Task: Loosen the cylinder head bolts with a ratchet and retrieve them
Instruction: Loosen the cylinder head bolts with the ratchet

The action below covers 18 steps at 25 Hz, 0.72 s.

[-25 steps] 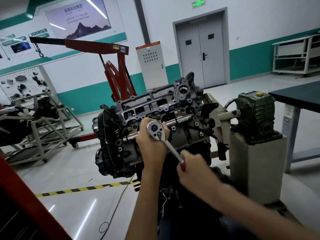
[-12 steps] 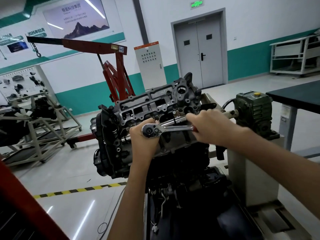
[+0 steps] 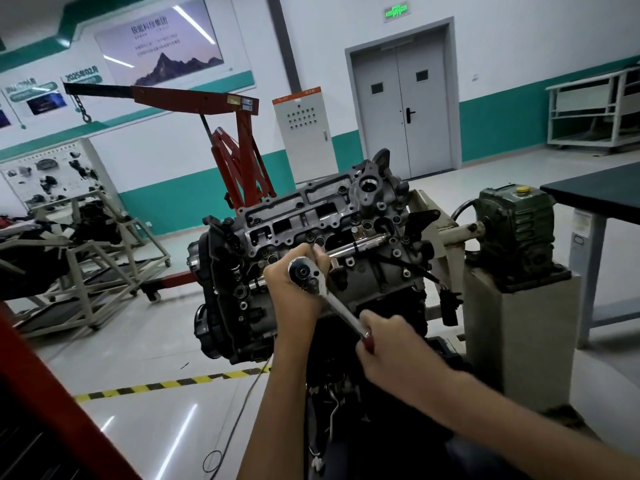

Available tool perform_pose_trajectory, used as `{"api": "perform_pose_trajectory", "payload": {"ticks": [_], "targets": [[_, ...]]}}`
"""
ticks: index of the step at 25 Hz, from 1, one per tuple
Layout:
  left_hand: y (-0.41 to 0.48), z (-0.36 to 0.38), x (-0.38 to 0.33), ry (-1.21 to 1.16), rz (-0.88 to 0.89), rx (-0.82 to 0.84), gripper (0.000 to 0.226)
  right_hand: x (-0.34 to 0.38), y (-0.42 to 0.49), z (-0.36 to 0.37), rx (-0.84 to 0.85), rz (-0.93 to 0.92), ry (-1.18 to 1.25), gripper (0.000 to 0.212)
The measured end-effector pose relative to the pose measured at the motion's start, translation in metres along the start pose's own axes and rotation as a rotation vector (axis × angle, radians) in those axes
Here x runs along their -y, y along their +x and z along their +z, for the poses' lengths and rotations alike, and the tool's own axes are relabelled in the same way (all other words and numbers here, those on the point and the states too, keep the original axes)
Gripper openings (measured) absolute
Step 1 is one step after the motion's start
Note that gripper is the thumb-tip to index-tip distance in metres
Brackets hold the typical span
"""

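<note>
Ratchet [image 3: 334, 304] in both your hands, its round head set against the near face of the cylinder head [image 3: 346, 223], a little below that casting's middle. Your left fingers [image 3: 313, 251] curl over the far side of the tool's head and close snugly round it, with the left hand [image 3: 294, 303] cupped behind. This reads as a steadying grip, pressing the socket square onto a bolt so it does not slip off. The bolt is hidden under the tool and your hand, so how far it has backed out cannot be told.

Your right fingers [image 3: 375, 322] wrap fully round the red grip [image 3: 367, 342] at the handle's end. The right hand [image 3: 391, 348] is closed tight, below the cylinder head and nearer to you. Holding the very end likely gives you the most leverage. The handle slants down and to the right from the cylinder head.

A shiny metal rod [image 3: 360, 244] lies across the cylinder head just beyond your left fingertips. The cylinder head is tilted toward you, which puts its bolt holes within easy reach. To its right, a green gearbox [image 3: 516, 226] sits on a pedestal. Behind it and to the left stands a red engine hoist [image 3: 239, 157]. No loose bolts show near the cylinder head, so retrieval seems not yet begun.
</note>
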<state>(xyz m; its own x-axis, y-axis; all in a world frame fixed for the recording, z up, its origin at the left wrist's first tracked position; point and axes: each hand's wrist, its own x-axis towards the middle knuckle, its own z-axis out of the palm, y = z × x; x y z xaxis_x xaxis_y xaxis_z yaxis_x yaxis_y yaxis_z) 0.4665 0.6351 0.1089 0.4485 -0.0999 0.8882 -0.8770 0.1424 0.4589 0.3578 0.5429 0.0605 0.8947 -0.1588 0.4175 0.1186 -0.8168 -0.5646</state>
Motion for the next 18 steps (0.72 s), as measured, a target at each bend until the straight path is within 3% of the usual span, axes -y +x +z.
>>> {"api": "perform_pose_trajectory", "payload": {"ticks": [3,6,9,12,14,16,18], "targets": [[0.005,-0.007,-0.002,0.127,0.058,0.126,0.050,-0.021,0.040,-0.073,0.064,-0.210,-0.475,0.011],[0.003,-0.008,0.001,0.225,0.018,0.052,0.047,-0.015,0.060,-0.096,-0.028,-0.322,-0.640,0.017],[-0.009,0.000,0.001,0.220,-0.007,-0.113,0.036,-0.017,0.032,-0.049,-0.077,-0.127,-0.417,0.015],[-0.013,0.020,0.000,0.117,-0.073,-0.160,0.036,0.000,-0.001,0.013,-0.111,0.162,0.074,0.017],[-0.008,0.029,0.003,0.104,-0.104,-0.138,0.041,0.012,-0.010,0.039,-0.120,0.232,0.367,0.017],[-0.002,0.024,0.005,0.085,-0.081,-0.109,0.051,0.011,-0.010,0.036,-0.106,0.175,0.324,0.019],[0.002,0.010,0.008,0.089,-0.008,0.003,0.058,-0.009,0.001,0.004,-0.064,0.030,0.033,0.023]]}}
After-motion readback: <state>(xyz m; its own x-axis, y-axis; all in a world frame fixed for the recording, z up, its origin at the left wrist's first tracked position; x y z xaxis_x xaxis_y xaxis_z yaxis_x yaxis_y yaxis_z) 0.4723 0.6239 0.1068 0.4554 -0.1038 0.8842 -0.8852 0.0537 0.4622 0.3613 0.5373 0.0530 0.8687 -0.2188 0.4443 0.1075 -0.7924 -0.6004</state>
